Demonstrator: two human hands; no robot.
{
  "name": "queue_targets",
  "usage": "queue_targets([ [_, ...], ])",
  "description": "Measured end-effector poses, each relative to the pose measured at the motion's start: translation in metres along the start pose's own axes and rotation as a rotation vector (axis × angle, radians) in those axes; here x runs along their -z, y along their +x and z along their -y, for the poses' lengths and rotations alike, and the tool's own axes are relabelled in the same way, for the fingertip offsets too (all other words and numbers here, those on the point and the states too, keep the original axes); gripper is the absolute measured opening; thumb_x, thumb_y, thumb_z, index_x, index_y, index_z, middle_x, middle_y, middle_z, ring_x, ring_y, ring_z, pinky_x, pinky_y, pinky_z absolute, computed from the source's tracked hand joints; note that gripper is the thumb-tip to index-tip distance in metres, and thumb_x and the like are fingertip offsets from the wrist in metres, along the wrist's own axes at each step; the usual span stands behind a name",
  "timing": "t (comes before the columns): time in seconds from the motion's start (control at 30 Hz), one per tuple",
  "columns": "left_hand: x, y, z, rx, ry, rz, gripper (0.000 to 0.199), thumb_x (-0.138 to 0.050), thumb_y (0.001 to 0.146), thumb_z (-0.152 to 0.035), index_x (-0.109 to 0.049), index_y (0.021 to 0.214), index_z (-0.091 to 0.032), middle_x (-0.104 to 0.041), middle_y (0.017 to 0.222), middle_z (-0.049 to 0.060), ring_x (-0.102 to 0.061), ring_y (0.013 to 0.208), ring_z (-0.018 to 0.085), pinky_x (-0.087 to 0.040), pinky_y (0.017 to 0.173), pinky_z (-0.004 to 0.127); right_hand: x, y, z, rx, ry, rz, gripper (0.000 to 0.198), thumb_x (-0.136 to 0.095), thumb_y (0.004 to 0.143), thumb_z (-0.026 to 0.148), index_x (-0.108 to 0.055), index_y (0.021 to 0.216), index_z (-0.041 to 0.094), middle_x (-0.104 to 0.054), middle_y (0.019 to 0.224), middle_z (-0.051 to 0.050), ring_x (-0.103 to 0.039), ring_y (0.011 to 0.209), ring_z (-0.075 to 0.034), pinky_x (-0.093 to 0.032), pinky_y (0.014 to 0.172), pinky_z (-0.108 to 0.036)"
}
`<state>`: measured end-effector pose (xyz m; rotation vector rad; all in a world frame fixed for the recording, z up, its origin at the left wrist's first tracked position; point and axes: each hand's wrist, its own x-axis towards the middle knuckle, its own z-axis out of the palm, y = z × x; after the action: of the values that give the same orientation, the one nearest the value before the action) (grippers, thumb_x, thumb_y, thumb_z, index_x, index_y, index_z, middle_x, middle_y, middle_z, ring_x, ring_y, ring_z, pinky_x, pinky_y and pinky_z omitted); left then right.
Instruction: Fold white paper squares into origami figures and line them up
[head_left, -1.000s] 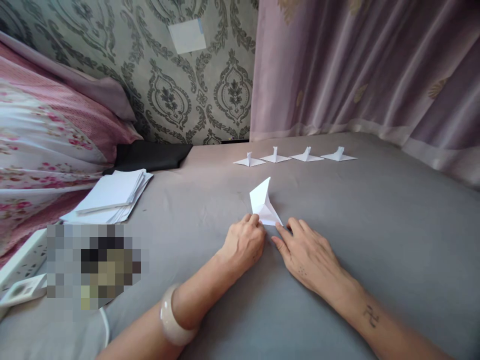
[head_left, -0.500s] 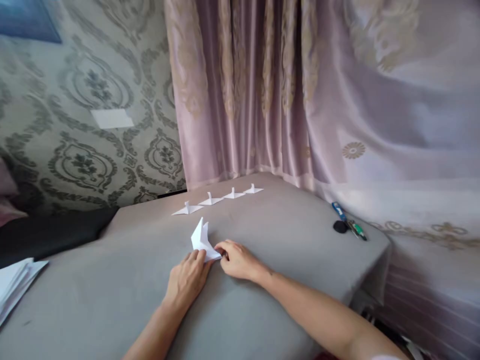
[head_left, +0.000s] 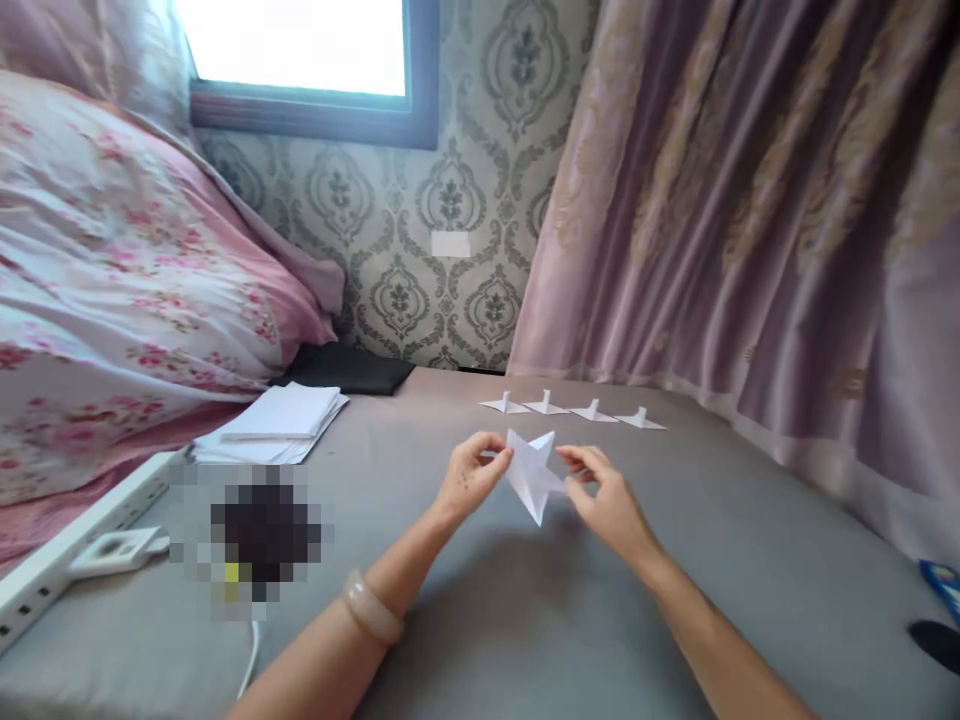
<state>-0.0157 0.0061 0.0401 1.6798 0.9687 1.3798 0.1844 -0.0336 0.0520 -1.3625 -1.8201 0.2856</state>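
Note:
A white folded paper figure (head_left: 531, 470) with several pointed flaps is held up above the grey-covered surface. My left hand (head_left: 474, 475) pinches its upper left point between thumb and fingers. At its right side is my right hand (head_left: 604, 495), the thumb beside the right-hand tip and the curled fingers a little apart from the thumb. Whether that thumb touches the paper is hard to make out. Beyond both hands, several small folded paper figures (head_left: 594, 411) stand in a row, each with an upright piece in the middle.
Left lies a stack of white paper (head_left: 281, 415) by a flat black item (head_left: 349, 368). A white power strip (head_left: 90, 530), a plugged-in white adapter (head_left: 116, 552) and a blurred-out patch are nearer. At the right edge sit a black round object (head_left: 937, 642) and a blue item (head_left: 941, 585).
The view has swung left, bringing in the paper stack and power strip. The folded paper has been lifted off the surface and turned, its flaps now spread; my right fingers have loosened.

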Motion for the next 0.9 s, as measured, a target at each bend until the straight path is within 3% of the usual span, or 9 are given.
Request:
queue_targets([
  [0.07,0.007,0.003,-0.014,0.122,-0.308,-0.063,0.027,-0.067,0.078,-0.038,-0.060,0.075,-0.013,-0.063,0.071,0.001,-0.059,0.067,0.010,-0.048,0.067,0.022,0.018,0.002,0.024,0.158,-0.012,-0.051,0.033,-0.049,0.082,0.017,-0.060,0.112,0.020,-0.062,0.114,-0.008,-0.056,0.108,-0.021,-0.045,0.095,-0.039],
  [0.17,0.012,0.003,-0.030,0.222,-0.543,-0.134,0.030,-0.076,0.071,-0.038,-0.058,0.073,-0.013,-0.060,0.065,-0.002,-0.055,0.060,0.007,-0.045,0.060,0.018,0.033,0.003,0.053,0.328,-0.070,0.048,0.038,-0.049,0.085,0.017,-0.055,0.121,0.025,-0.058,0.122,-0.007,-0.052,0.117,-0.021,-0.042,0.100,-0.040],
  [0.27,0.011,0.001,-0.034,0.269,-0.612,-0.148,0.034,-0.077,0.070,-0.039,-0.056,0.075,-0.014,-0.058,0.060,-0.004,-0.051,0.052,0.005,-0.040,0.053,0.017,0.031,0.004,0.065,0.454,-0.228,0.068,0.042,-0.058,0.084,0.022,-0.053,0.126,0.025,-0.057,0.122,-0.008,-0.052,0.116,-0.023,-0.039,0.101,-0.044],
  [0.4,0.007,-0.001,-0.027,0.317,-0.598,-0.137,0.038,-0.075,0.071,-0.044,-0.055,0.083,-0.014,-0.058,0.056,-0.004,-0.047,0.047,0.005,-0.035,0.049,0.017,0.020,0.007,0.068,0.560,-0.355,-0.023,0.027,-0.068,0.084,0.030,-0.062,0.109,0.026,-0.067,0.104,-0.003,-0.061,0.098,-0.020,-0.028,0.106,-0.048],
  [0.53,0.002,-0.004,-0.023,0.299,-0.537,-0.126,0.039,-0.073,0.074,-0.045,-0.053,0.088,-0.015,-0.061,0.058,-0.004,-0.050,0.049,0.006,-0.037,0.051,0.017,0.015,0.009,0.073,0.567,-0.398,0.000,0.016,-0.066,0.086,0.031,-0.064,0.101,0.025,-0.070,0.096,-0.001,-0.065,0.088,-0.018,-0.027,0.107,-0.047],
  [0.67,-0.003,-0.007,-0.020,0.286,-0.477,-0.090,0.036,-0.072,0.077,-0.044,-0.053,0.088,-0.015,-0.063,0.059,-0.002,-0.055,0.052,0.009,-0.042,0.055,0.020,0.013,0.011,0.077,0.537,-0.310,0.029,0.017,-0.064,0.087,0.029,-0.063,0.103,0.023,-0.070,0.092,-0.003,-0.064,0.087,-0.018,-0.038,0.097,-0.041],
  [0.77,-0.006,-0.010,-0.018,0.286,-0.469,-0.068,0.035,-0.072,0.077,-0.043,-0.054,0.088,-0.015,-0.064,0.061,-0.001,-0.060,0.056,0.012,-0.047,0.059,0.024,0.013,0.012,0.073,0.442,-0.241,0.119,0.006,-0.062,0.088,0.027,-0.066,0.092,0.024,-0.069,0.085,0.000,-0.063,0.081,-0.016,-0.043,0.087,-0.034],
  [0.9,-0.008,-0.011,-0.017,0.271,-0.454,-0.049,0.037,-0.073,0.076,-0.045,-0.057,0.089,-0.014,-0.064,0.062,0.000,-0.060,0.057,0.011,-0.045,0.058,0.023,0.015,0.014,0.068,0.259,-0.172,0.155,0.007,-0.062,0.087,0.028,-0.067,0.081,0.026,-0.067,0.081,0.002,-0.060,0.074,-0.014,-0.044,0.074,-0.029],
])
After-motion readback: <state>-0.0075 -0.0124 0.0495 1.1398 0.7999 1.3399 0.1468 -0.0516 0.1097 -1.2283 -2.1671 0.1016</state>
